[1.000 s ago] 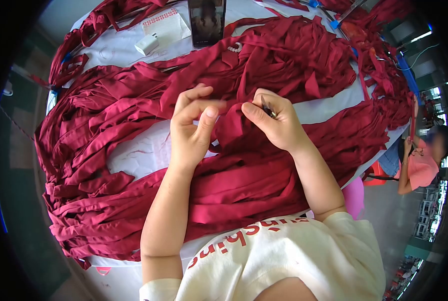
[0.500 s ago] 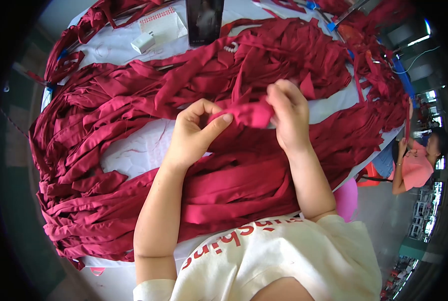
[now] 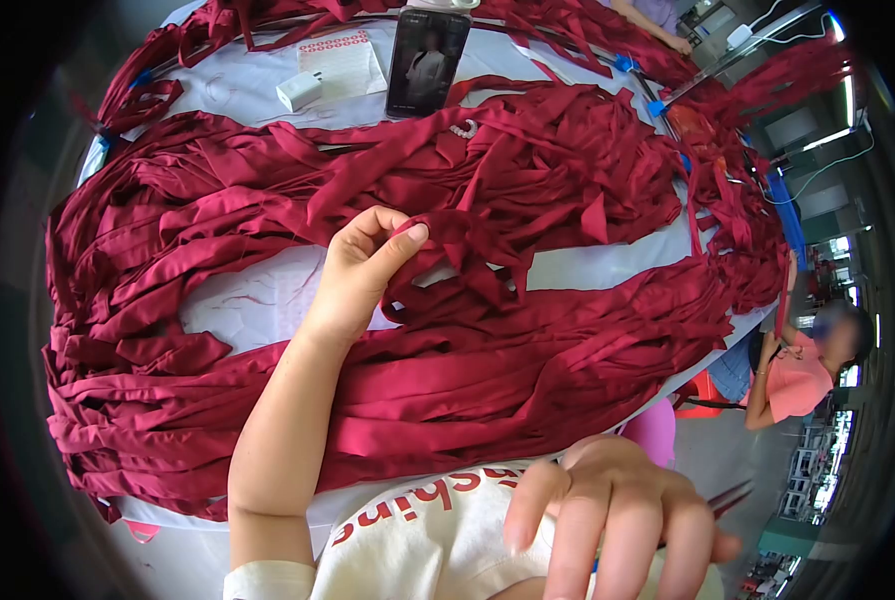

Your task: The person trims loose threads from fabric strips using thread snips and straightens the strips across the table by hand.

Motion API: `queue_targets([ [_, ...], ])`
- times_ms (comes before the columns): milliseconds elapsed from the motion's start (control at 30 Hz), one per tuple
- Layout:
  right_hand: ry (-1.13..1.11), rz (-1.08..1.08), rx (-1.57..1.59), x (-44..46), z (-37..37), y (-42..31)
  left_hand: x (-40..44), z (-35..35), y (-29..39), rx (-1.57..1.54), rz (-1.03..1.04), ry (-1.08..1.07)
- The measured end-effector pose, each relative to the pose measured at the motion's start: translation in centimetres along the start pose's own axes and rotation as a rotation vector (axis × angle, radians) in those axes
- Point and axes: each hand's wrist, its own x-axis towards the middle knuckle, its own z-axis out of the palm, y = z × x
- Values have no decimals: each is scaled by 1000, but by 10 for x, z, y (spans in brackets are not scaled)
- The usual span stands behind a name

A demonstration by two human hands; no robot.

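Note:
My left hand [image 3: 357, 265] pinches the end of a dark red fabric strip [image 3: 447, 240] between thumb and fingers, holding it above the piled strips. The strip's loose part loops and hangs to the right of the fingers. My right hand [image 3: 617, 515] is close to the camera, in front of my shirt, its fingers bent over a pair of thread snips [image 3: 732, 497]. Two thin, dark pointed blades stick out past its knuckles, and the rest of the snips is mostly hidden by the hand.
Long dark red strips [image 3: 447, 385] lie heaped on a white-covered table [image 3: 257, 305]. A phone [image 3: 427, 62] stands upright at the back, beside a white charger [image 3: 299, 91] and a printed paper pad [image 3: 342, 62]. A co-worker in a pink top [image 3: 797, 380] sits at the right.
My right hand has let go of the strip, dropped toward my body and now holds the snips. My left hand keeps its pinch while the strip's other end hangs loose. The view has shifted slightly.

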Motion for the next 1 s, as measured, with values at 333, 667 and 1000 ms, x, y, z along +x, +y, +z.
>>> queue_targets([
  [333,2,193,-30,-5,5,-8,1,-2,-2,-42,-12,-11],
  [667,-423,371,-342,17,-60,-26,0,1,-3,-40,-24,-59],
  [1000,-16,744,-1264,-15,-168,-8,-3,1,0,-1,-89,-122],
])
